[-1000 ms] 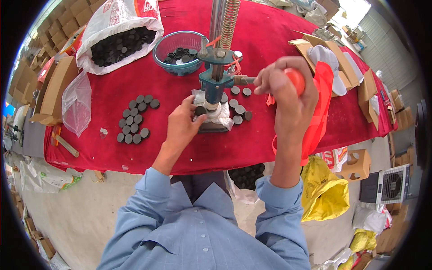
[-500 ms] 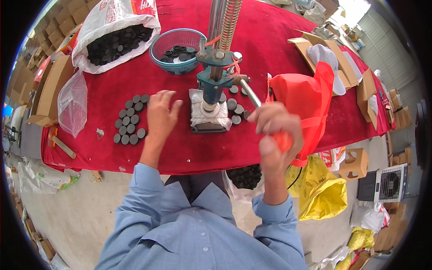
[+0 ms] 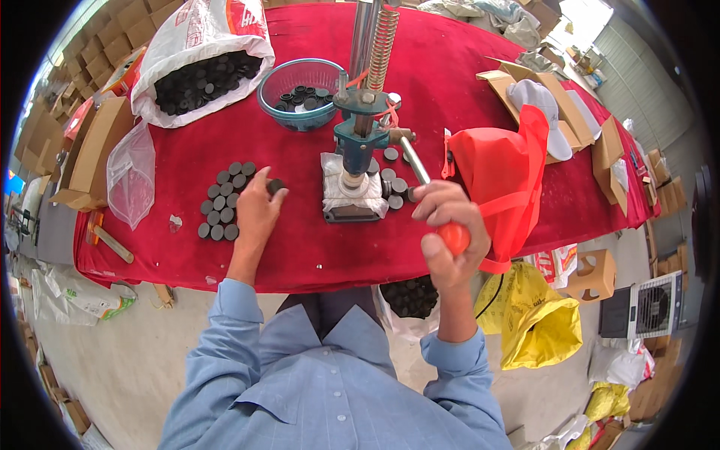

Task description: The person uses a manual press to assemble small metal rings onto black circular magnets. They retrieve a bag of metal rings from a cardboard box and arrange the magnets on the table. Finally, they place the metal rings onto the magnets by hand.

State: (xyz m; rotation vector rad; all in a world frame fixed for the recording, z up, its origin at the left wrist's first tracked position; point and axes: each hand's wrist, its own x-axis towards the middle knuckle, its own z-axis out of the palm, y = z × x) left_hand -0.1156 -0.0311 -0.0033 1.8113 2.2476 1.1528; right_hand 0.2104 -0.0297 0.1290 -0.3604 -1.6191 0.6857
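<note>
Right hand (image 3: 448,225) is clamped round the orange knob (image 3: 454,238) of the press lever (image 3: 415,169), pulled low. Left hand (image 3: 259,206) pinches a dark disc (image 3: 275,185) beside the laid-out discs (image 3: 222,211), clear of the press (image 3: 352,161). Risk judged: fingers caught if feeding is mistimed; the neat rows scattered by a stray wrist.

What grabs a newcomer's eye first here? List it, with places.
The teal hand press with its tall spring stands mid-table on the red tablecloth. The right hand has a grip on the press lever's orange knob, at the table's near edge. The left hand pinches a black disc beside the disc cluster.
</note>
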